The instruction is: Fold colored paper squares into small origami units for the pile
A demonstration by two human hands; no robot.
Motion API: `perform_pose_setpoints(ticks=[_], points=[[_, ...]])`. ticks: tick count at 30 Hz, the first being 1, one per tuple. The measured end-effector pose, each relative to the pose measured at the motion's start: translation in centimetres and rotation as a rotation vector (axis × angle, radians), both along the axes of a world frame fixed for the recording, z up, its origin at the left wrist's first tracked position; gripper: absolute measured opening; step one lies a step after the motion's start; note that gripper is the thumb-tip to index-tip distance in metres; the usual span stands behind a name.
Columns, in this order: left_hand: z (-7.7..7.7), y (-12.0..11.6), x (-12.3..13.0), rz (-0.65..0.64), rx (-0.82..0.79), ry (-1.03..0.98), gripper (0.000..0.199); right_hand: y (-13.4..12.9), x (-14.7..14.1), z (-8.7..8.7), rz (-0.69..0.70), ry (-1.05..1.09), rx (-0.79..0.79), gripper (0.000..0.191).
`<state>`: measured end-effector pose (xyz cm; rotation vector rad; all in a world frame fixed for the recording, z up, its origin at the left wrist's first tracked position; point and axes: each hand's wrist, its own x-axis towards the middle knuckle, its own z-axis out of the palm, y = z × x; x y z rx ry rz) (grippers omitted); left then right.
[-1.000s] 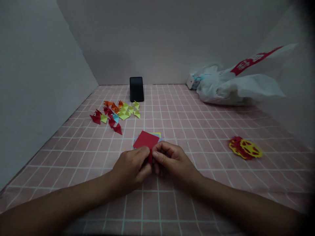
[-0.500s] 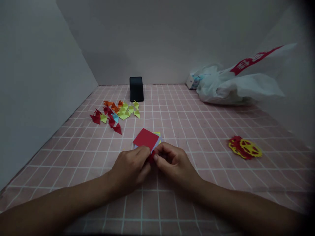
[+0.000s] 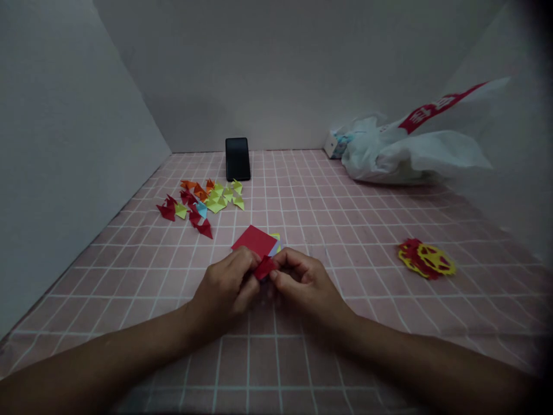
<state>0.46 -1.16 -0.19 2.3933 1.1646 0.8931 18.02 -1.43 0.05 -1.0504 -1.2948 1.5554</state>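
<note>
Fingers of left hand [image 3: 224, 285] and right hand [image 3: 306, 279] narrowly pinch red folded paper [image 3: 265, 267]; it is held near six o'clock from the paper stack [image 3: 254, 238], folded figures [image 3: 215, 204] toward ten o'clock on the tabletop [image 3: 328, 213]; step in hand appears to be shaping its folds; next move likely calls for steady, light fingertip control.

Your left hand [image 3: 227, 283] hides the near part of the red sheet [image 3: 254, 238], your fingertips [image 3: 273, 275] cover parts of the folded paper [image 3: 264, 267], your left forearm [image 3: 116, 351] is cut off at the edge, and lettering [image 3: 432, 109] on the white bag [image 3: 410, 155] is blurred
</note>
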Motion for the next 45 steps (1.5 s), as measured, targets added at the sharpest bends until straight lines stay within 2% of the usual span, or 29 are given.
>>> perform_pose_setpoints(ticks=[3,8,11,19,25,29,33,39,45], points=[[0.2,0.0,0.1,-0.005,-0.058,-0.045,0.011,0.1,0.1,0.0,-0.003,-0.018,0.052,0.008],[1.0,-0.2,0.2,-0.028,-0.246,-0.141,0.009,0.0,0.1,-0.1,-0.029,-0.142,0.218,0.008],[1.2,-0.2,0.2,-0.004,-0.273,-0.144,0.009,0.0,0.1,-0.1,-0.009,-0.225,0.282,0.011],[0.6,0.1,0.0,0.121,-0.188,-0.194,0.011,-0.1,0.2,-0.1,0.008,-0.311,0.372,0.014],[0.6,0.3,-0.1,0.175,-0.094,-0.251,0.009,0.0,0.2,-0.2,-0.004,-0.208,0.19,0.011],[0.3,0.4,-0.1,0.128,0.1,-0.153,0.009,-0.1,0.1,-0.1,0.043,-0.126,0.173,0.008],[0.0,0.1,0.0,0.044,0.211,-0.041,0.01,-0.4,0.0,0.3,0.011,-0.225,0.227,0.014],[0.1,0.0,0.1,0.016,0.307,0.028,0.011,-0.4,0.0,0.2,-0.061,-0.343,0.247,0.017],[0.2,0.0,0.1,0.023,0.286,0.009,0.011,-0.3,0.0,0.2,-0.087,-0.354,0.215,0.016]])
